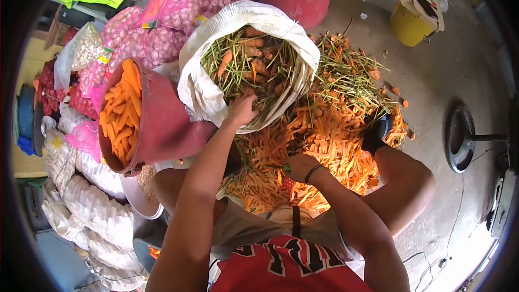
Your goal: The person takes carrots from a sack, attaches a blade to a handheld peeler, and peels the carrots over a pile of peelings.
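My left hand [243, 109] reaches over the near rim of a white woven sack [203, 89], its thumb and bent fingers apart. Unpeeled carrots [260, 67] with dry green stalks fill the sack; its mouth is rolled outward. My right hand [304, 167] is closed around a small tool with a green end [285, 167]; the rest of the tool is hidden, so its kind does not show. Below that hand lies a heap of orange carrot peelings [346, 146], between my bent legs. A small red piece [288, 185] pokes out just under the fingers.
A tilted red bucket [175, 135] of peeled carrots [123, 113] stands left of the sack. Pink net bags of garlic [130, 38] and white sacks [102, 205] line the left. A yellow bucket [406, 24], a round black stand base [460, 138] and a cable are on the right.
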Action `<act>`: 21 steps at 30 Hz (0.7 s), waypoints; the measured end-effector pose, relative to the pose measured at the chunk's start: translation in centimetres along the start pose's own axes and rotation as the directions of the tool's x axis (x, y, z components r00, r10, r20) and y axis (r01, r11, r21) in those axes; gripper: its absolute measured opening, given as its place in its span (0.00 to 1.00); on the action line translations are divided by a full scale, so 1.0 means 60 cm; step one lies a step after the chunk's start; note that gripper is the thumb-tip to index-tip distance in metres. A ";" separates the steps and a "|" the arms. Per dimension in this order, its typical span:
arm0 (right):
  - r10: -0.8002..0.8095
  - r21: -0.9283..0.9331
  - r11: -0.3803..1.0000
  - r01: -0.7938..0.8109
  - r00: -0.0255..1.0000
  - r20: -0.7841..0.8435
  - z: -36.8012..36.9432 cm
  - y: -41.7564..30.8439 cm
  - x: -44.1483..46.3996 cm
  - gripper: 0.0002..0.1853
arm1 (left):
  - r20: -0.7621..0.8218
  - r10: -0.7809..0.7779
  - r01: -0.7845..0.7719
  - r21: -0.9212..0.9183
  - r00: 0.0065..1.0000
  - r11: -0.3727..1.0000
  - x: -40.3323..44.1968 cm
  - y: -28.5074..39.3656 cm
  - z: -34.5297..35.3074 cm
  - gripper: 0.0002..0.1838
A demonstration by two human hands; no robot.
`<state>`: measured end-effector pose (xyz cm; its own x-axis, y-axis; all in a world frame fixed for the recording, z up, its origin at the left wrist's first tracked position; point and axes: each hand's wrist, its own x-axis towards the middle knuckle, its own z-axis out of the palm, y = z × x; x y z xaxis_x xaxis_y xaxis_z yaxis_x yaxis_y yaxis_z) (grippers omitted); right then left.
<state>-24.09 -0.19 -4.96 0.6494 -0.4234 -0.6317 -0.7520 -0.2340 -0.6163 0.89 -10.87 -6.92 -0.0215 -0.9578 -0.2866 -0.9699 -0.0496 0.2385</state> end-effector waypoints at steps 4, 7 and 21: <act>-0.030 -0.119 0.993 0.021 0.997 -0.074 -0.007 0.003 -0.011 0.18 | -0.039 0.082 -0.091 -0.411 0.996 0.907 -0.001 -0.021 -0.062 0.29; -0.053 -0.088 0.995 0.046 0.995 -0.085 -0.011 0.001 -0.025 0.17 | -0.009 0.222 -0.197 -0.495 0.975 0.846 -0.025 -0.012 -0.124 0.27; -0.015 -0.160 0.987 -0.023 0.973 -0.230 0.024 0.039 -0.045 0.26 | -0.420 0.038 -0.417 -0.906 0.906 -0.071 -0.168 0.087 -0.324 0.26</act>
<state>-27.45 1.69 -5.36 0.6171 -0.6100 -0.4972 -0.7750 -0.3615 -0.5184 0.73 -7.00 15.27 0.0455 -0.9892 0.1395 0.2979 0.1467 0.9432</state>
